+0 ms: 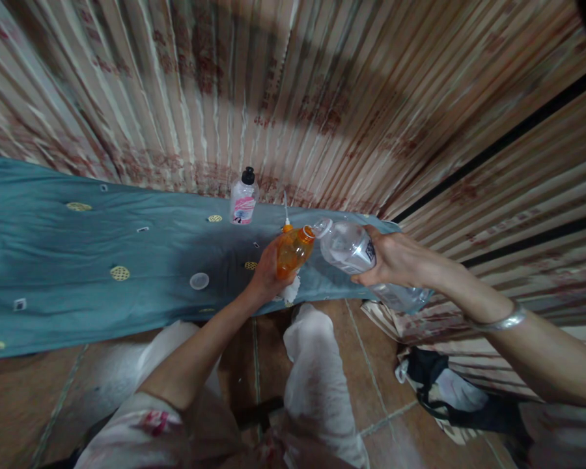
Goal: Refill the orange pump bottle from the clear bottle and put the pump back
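My left hand (266, 277) grips a small orange bottle (293, 251), tilted with its open neck toward the right. My right hand (395, 260) holds a large clear plastic bottle (351, 251) on its side, its mouth almost touching the orange bottle's neck. Both bottles hover over the near edge of a blue-grey cloth (53, 260) spread on a low surface. A white round cap (199, 281) lies on the cloth to the left of my left hand. A white piece of cloth or tissue (292, 291) shows under my left hand.
A small pink-labelled bottle with a black cap (244, 197) stands upright at the cloth's far edge by a striped curtain (322, 85). My knees in white trousers (317, 365) are below. A black-and-white bag (444, 387) lies on the tiled floor at right.
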Motion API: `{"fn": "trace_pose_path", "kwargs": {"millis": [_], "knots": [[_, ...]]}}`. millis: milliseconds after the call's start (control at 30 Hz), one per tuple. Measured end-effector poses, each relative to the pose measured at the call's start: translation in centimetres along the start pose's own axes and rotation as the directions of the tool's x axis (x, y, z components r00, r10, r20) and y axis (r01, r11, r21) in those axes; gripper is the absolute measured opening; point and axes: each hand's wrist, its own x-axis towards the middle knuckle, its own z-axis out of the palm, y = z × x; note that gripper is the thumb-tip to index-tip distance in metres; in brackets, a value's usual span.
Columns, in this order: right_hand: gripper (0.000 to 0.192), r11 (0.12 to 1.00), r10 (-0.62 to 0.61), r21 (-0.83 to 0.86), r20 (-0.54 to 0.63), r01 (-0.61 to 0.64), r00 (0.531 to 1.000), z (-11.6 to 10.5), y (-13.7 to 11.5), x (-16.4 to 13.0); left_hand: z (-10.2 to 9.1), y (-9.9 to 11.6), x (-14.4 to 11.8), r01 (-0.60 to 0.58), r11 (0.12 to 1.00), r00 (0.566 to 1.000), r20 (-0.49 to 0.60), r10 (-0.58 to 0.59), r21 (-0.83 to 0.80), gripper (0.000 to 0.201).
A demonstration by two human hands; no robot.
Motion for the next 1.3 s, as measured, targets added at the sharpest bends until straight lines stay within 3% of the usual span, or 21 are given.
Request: {"fn": "trace_pose_path", "kwargs": {"millis": [333, 567, 900, 1300], "knots": [[0.078, 0.999, 0.026, 0.026, 0.036, -0.026, 0.999, -0.38, -0.25, -0.12, -0.44, 0.82, 0.2, -0.04, 0.999, 0.999, -0.006, 0.04, -0.02, 0.077], [0.071, 0.999, -0.009, 0.041, -0.023, 0.01, 1.0, 0.06, 0.14, -0.03, -0.21, 0.63, 0.13, -0.044, 0.999, 0.999, -0.028, 0.043, -0.024, 0.075], [0.077, 0.999, 0.04, 0.025, 0.044, -0.041, 0.998, -0.41, -0.4, -0.07, -0.01, -0.12, -0.08, -0.013, 1.0, 1.0, -0.011, 0.013, 0.015, 0.084], [0.073, 1.0, 0.007, 0.012, -0.009, -0.007, 1.0, 0.0, -0.03, -0.07, -0.25, 0.15, -0.01, -0.053, 0.998, 0.999, -0.007, 0.053, 0.033, 0.084]]}}
